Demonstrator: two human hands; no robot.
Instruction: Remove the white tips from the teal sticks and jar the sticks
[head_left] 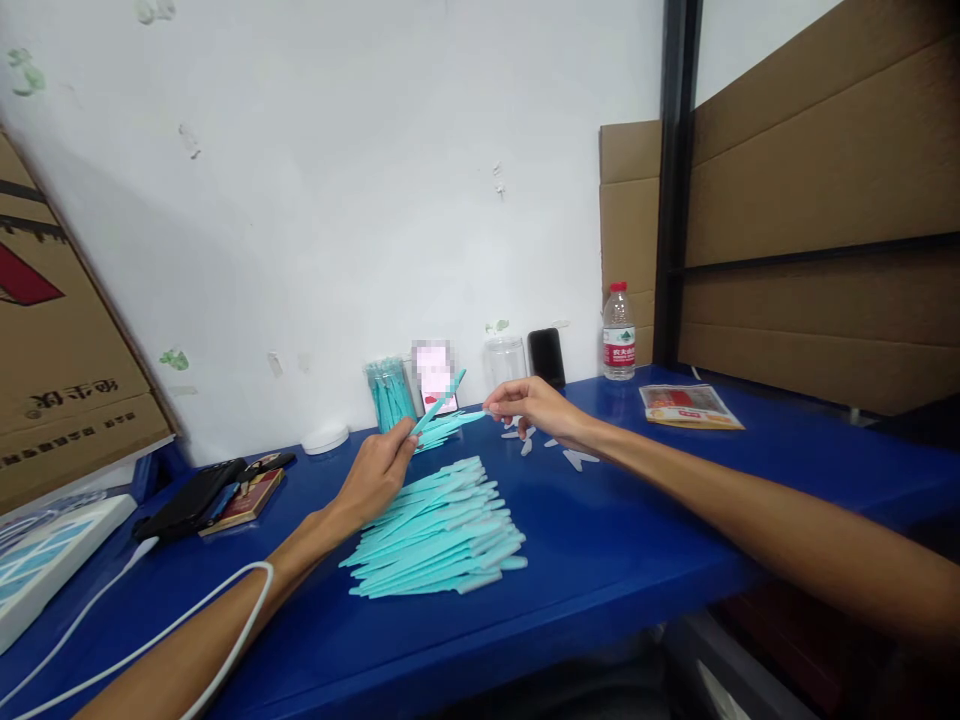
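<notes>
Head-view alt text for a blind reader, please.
A person's left hand holds a turquoise stick over a blue table; whether the right hand grips anything is unclear. Similar sticks lie piled nearer; a stick-filled jar stands behind.

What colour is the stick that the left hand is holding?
The stick in the left hand is turquoise, best seen in the head view.

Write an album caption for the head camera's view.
Left hand holding a turquoise stick, right hand near small translucent pieces, over a blue table.
</notes>
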